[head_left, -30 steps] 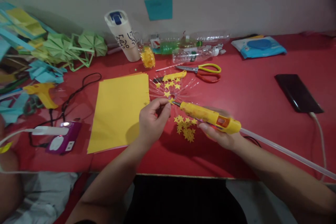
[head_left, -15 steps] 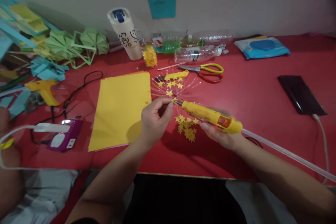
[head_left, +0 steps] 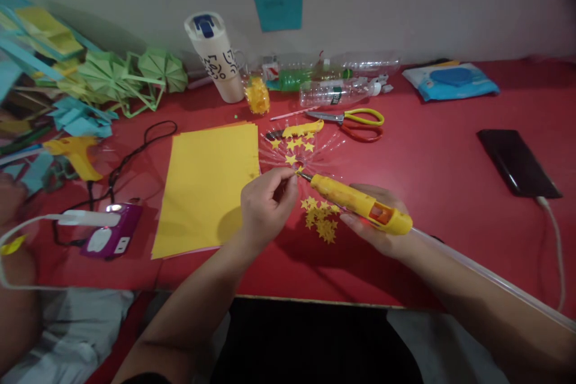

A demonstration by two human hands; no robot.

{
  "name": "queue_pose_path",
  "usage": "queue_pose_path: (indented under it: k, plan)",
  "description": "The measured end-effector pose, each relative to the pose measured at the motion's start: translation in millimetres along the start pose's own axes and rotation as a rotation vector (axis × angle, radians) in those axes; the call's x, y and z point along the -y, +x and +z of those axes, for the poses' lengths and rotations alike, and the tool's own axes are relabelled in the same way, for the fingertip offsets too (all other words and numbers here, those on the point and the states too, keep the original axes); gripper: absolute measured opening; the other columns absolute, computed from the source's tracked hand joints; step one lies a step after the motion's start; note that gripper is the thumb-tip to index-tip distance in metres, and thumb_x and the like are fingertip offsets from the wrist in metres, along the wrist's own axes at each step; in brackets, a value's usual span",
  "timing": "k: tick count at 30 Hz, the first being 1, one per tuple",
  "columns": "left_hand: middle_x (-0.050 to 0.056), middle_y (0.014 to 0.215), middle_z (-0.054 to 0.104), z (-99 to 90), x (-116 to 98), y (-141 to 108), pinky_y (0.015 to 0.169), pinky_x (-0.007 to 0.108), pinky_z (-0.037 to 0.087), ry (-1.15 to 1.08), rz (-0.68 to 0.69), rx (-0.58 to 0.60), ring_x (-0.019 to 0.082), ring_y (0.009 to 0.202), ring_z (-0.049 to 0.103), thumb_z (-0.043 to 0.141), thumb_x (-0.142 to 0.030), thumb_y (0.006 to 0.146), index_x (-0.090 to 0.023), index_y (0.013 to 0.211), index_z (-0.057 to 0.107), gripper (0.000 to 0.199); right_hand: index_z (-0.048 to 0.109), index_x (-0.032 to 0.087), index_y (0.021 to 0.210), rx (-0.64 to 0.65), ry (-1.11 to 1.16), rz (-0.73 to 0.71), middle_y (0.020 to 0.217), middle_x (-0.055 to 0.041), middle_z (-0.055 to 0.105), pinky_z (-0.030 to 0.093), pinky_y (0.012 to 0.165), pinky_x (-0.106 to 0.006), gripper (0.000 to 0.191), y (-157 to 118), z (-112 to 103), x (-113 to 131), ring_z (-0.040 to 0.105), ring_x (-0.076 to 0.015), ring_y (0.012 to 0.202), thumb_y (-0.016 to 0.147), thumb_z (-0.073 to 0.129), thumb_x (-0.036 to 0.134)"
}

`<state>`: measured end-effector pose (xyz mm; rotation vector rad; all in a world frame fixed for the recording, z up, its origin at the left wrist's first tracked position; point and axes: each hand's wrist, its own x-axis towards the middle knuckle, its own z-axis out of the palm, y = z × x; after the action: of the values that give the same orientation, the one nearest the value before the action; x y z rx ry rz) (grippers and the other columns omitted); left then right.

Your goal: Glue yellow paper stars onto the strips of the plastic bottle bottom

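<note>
My left hand [head_left: 269, 207] pinches a small yellow paper star [head_left: 299, 170] between thumb and forefinger. Wrapped in my right hand [head_left: 380, 225] is a yellow glue gun [head_left: 353, 198], a long clear glue stick sticking out of its back. Its metal nozzle touches or nearly touches the pinched star. Beyond my fingers, a clear fringed plastic piece [head_left: 326, 153] lies flat, with several yellow stars and a yellow-handled cutter [head_left: 302, 128] on or beside it. A pile of yellow stars [head_left: 324, 229] rests below the nozzle.
Yellow paper sheets [head_left: 207, 186] lie left of my hand. Behind are scissors [head_left: 364, 123], plastic bottles [head_left: 333, 93], a white tumbler [head_left: 218, 60] and a wipes pack [head_left: 450, 82]. A second glue gun [head_left: 76, 153] and purple power strip [head_left: 110, 234] sit left; a phone [head_left: 517, 162] is right.
The glue gun and my right hand have shifted slightly left, with its back end tipped a little lower. My left hand has barely moved.
</note>
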<state>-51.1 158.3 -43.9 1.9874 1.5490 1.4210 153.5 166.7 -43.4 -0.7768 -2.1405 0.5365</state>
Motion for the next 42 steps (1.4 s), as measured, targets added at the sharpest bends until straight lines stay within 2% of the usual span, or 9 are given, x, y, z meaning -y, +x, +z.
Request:
queue_pose_path:
  k: [7,11,14,19,24,28,32,38,42]
  plan:
    - [-0.001,0.064,0.066,-0.3,-2,0,0.058,0.022,0.046,-0.030,-0.023,0.009,0.009,0.055,0.055,0.054,-0.021,0.087,-0.019,0.076,0.066,0.016,0.044,0.025,0.063,-0.017,-0.033,0.032,0.054,0.0036,0.042,0.033,0.040,-0.029,0.031,0,1,0,0.043,-0.0126,0.044,0.091,0.057,0.028]
    - [-0.003,0.058,0.061,-2.2,-6,4,0.052,0.021,0.044,-0.222,-0.157,0.038,0.008,0.050,0.053,0.056,-0.021,0.082,-0.019,0.073,0.064,0.012,0.050,0.025,0.069,-0.114,-0.026,0.106,0.063,0.0020,0.052,0.042,0.046,-0.029,0.022,0,-1,-1,0.053,-0.0140,0.053,0.088,0.060,0.024]
    - [-0.004,0.049,0.056,-3.8,-8,8,0.041,0.020,0.039,-0.508,-0.426,0.182,0.007,0.041,0.046,0.058,-0.025,0.078,-0.020,0.069,0.061,0.010,0.051,0.025,0.073,-0.195,-0.004,0.165,0.072,0.0015,0.058,0.051,0.056,-0.029,0.018,2,-2,-4,0.060,-0.0151,0.064,0.085,0.063,0.020]
    - [-0.005,0.041,0.051,-1.6,-13,10,0.034,0.019,0.026,-0.845,-0.765,0.567,0.005,0.034,0.037,0.063,-0.028,0.066,-0.021,0.064,0.059,0.009,0.064,0.026,0.083,-0.201,0.071,0.185,0.085,0.0010,0.063,0.057,0.066,-0.028,0.008,5,-1,-5,0.065,-0.0137,0.074,0.083,0.065,0.018]
    - [-0.005,0.040,0.047,4.1,-18,6,0.034,0.018,0.017,-0.923,-0.947,0.694,0.005,0.034,0.035,0.067,-0.029,0.060,-0.019,0.062,0.058,0.014,0.066,0.023,0.083,-0.075,0.168,0.136,0.090,-0.0001,0.064,0.056,0.069,-0.026,0.003,5,-3,-1,0.066,-0.0128,0.080,0.085,0.068,0.021]
    - [-0.006,0.038,0.040,4.5,-19,7,0.036,0.019,0.014,-0.967,-0.971,0.779,0.003,0.034,0.028,0.064,-0.032,0.063,-0.016,0.056,0.055,0.019,0.065,0.022,0.084,-0.026,0.182,0.100,0.088,-0.0008,0.064,0.056,0.068,-0.025,0.003,6,-4,2,0.065,-0.0125,0.078,0.086,0.067,0.022]
    - [-0.006,0.039,0.041,2.8,-20,9,0.037,0.020,0.014,-0.955,-0.939,0.758,0.003,0.035,0.029,0.063,-0.032,0.066,-0.018,0.056,0.052,0.021,0.060,0.023,0.080,-0.099,0.107,0.134,0.085,-0.0002,0.064,0.055,0.065,-0.026,0.009,11,-4,5,0.064,-0.0129,0.073,0.087,0.065,0.025]
    - [-0.008,0.042,0.045,1.4,-21,13,0.038,0.019,0.020,-0.878,-0.876,0.547,0.004,0.037,0.034,0.068,-0.030,0.064,-0.019,0.063,0.055,0.017,0.058,0.027,0.077,-0.213,0.066,0.178,0.083,0.0001,0.063,0.056,0.062,-0.033,0.011,25,-4,-1,0.065,-0.0173,0.072,0.084,0.066,0.026]
    - [-0.008,0.042,0.044,-0.4,-16,15,0.037,0.019,0.019,-0.933,-0.901,0.537,0.003,0.036,0.034,0.069,-0.030,0.064,-0.019,0.062,0.056,0.017,0.061,0.026,0.080,-0.144,0.086,0.115,0.084,0.0010,0.064,0.057,0.062,-0.030,0.008,29,-1,-5,0.066,-0.0147,0.071,0.085,0.067,0.026]
